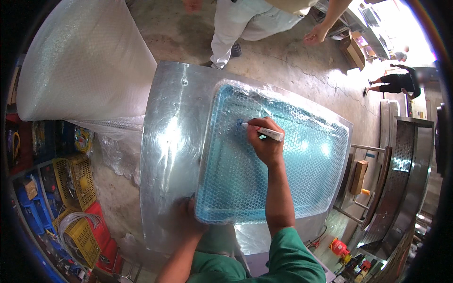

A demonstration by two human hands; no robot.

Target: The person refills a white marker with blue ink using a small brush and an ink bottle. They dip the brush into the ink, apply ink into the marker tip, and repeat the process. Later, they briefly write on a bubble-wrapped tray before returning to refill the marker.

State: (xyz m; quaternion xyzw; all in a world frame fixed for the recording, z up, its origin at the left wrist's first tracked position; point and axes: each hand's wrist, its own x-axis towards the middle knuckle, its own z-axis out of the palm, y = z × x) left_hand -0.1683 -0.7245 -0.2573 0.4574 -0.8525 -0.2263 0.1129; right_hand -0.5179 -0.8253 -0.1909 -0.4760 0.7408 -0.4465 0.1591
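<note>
A large blue rectangular panel wrapped in bubble wrap (302,174) lies flat on a shiny metal table (163,188). My right hand (269,146) grips a white marker (266,132) over the panel's upper left part. The marker's tip is at a small dark blue mark (240,121) on the wrap; whether it touches cannot be made out. My left hand (189,218) is at the panel's lower left corner, in shadow, and its fingers are mostly hidden.
A huge bubble wrap roll (89,61) stands left of the table. Yellow crates (75,181) and blue bins (33,203) line the left. A person in white trousers (240,23) stands beyond the table; another person (401,82) is far right, near steel counters (410,174).
</note>
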